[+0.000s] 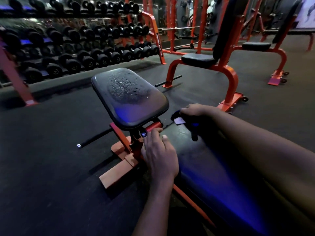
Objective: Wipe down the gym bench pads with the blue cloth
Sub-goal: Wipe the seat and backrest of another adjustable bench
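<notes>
Right hand [192, 110] is pressing down on the blue cloth [189, 122], its fingers curling over the bunched fabric. Left hand [159, 154] is resting on the near left edge of the long back pad [230, 176], fingers lying fairly straight along the side and thumb lying on top, grasping nothing.

Dark rubber floor [51, 150] is spreading beneath everything. A dumbbell rack [76, 48] is running along the back left, carrying rows of black dumbbells. The long back pad of the bench is stretching from the person toward the seat pad [129, 97] and catching a blue sheen along its top. A second bench [230, 72] with an orange frame and an upright backrest is standing well beyond the right hand. The seat pad is tilting upward just past the back pad's far end, with droplets [126, 87] sitting over its upper middle. The blue cloth is lying at the far end of the back pad, under the right hand, with a white tag [179, 120] showing at its left edge.
</notes>
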Available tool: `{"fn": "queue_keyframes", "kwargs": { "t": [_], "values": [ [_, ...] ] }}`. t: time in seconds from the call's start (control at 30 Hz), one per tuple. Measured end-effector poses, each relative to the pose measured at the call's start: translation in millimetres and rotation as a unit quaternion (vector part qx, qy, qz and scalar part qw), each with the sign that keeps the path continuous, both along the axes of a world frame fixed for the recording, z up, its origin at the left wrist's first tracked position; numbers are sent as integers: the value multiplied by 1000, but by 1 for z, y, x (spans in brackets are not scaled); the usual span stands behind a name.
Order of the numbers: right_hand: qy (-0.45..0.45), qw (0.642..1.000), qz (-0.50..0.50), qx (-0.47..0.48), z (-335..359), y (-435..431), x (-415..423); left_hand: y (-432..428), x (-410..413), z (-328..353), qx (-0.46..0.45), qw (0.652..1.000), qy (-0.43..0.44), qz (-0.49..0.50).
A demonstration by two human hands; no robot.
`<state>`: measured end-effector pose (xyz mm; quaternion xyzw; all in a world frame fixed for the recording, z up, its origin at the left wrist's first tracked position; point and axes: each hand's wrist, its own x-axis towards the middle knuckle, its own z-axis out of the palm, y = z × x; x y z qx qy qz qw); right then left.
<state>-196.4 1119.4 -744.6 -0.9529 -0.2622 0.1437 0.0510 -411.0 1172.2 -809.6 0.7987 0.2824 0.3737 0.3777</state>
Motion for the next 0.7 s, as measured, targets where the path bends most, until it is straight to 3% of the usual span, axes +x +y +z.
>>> {"fn": "queue_keyframes", "kwargs": {
  "t": [0.07,0.13,0.23,0.3,0.4,0.47,0.57,0.7],
  "values": [
    [-30,999,-33,-23,-2,13,-3,1,-1,1,1,1000,-1,-1],
    [-62,997,-4,-40,-2,14,-16,1,0,1,-3,1000,-3,3],
    [-14,998,53,-9,1,4,-15,1,-1,3,0,1000,2,-1],
    [22,999,31,-15,2,4,-4,1,-2,4,-3,1000,10,-1],
    [-27,999,-26,-39,-4,20,-5,0,-3,4,0,1000,21,-5],
    [-59,997,9,-47,-5,21,-15,1,-4,2,0,1000,12,0],
    [-10,998,52,-17,-2,8,-16,1,-1,2,3,1000,14,-3],
    [-37,998,-46,-37,-1,16,-8,0,-3,4,-6,1000,25,-1]
  ]
}}
